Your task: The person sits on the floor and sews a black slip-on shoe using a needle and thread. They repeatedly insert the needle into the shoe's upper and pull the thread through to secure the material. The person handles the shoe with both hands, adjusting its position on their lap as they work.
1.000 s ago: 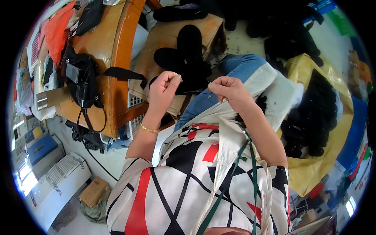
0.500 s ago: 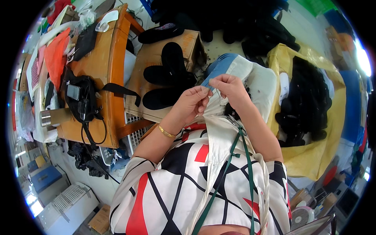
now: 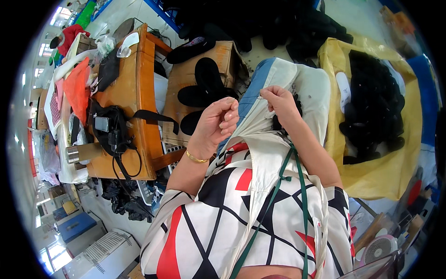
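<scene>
My right hand (image 3: 281,103) is raised over my lap, its thumb and forefinger pinched together. A thin sliver shows at the fingertips, too fine to name. My left hand (image 3: 218,122) hovers to its left, fingers curled in toward the thumb; whatever they hold, if anything, is hidden. A gap separates the two hands. Under them lie the pale apron (image 3: 260,153) and my light trousers (image 3: 311,93). Beyond my left hand, several black slipper-shaped pieces (image 3: 209,76) rest on a cardboard box (image 3: 179,79), one partly covered by that hand.
On the left stands a wooden table (image 3: 147,60) with a black bag (image 3: 109,132), a metal flask (image 3: 86,152) and an orange cloth (image 3: 76,86). To my right sits a yellow sack (image 3: 376,179) full of black pieces (image 3: 371,107). A dark heap (image 3: 265,21) lies at the far side.
My hands, which met at the fingertips, have drawn apart; the left has moved left and its fingers curl more. My view has shifted a little, so the surroundings sit differently.
</scene>
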Motion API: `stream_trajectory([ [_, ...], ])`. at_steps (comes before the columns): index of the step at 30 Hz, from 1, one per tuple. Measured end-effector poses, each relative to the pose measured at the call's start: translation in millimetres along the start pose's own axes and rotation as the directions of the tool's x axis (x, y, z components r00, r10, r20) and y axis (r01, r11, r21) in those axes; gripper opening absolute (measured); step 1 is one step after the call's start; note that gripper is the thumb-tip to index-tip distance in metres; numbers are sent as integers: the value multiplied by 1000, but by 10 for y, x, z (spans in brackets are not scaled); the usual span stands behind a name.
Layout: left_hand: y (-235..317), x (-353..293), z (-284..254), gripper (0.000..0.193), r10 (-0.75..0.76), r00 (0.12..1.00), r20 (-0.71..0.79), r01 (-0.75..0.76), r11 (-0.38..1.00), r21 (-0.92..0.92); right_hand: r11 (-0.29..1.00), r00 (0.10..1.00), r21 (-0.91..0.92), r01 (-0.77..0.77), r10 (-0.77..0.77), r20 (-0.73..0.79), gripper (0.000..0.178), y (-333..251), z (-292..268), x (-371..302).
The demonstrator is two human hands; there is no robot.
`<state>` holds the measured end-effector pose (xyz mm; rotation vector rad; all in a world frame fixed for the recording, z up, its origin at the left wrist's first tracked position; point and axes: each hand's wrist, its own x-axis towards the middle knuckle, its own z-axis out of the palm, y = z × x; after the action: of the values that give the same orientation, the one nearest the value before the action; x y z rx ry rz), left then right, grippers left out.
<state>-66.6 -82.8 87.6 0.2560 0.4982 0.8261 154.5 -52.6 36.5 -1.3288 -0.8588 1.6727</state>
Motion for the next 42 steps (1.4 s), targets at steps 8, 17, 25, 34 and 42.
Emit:
stream_trajectory([
  [8, 53, -19, 55, 19, 91, 995, -48, -90, 996, 21, 999, 998, 8, -54, 53, 34, 21, 156, -138, 27],
  [17, -100, 170, 19, 8, 410, 872, -266, -330, 896, 298, 907, 985, 409, -99, 29, 172, 21, 90, -250, -297],
  [25, -617, 411, 187, 15, 206, 970, -130, -68, 740, 669, 878, 983, 473, -69, -20, 181, 16, 38, -238, -478],
  [34, -671, 428, 73, 15, 295, 954, -56, -118, 542, 832, 892, 989, 447, -63, -3, 145, 17, 67, -238, -501],
  [42, -654, 402, 123, 14, 182, 981, -73, -52, 600, 798, 908, 988, 409, -90, 31, 149, 15, 54, -230, -526],
])
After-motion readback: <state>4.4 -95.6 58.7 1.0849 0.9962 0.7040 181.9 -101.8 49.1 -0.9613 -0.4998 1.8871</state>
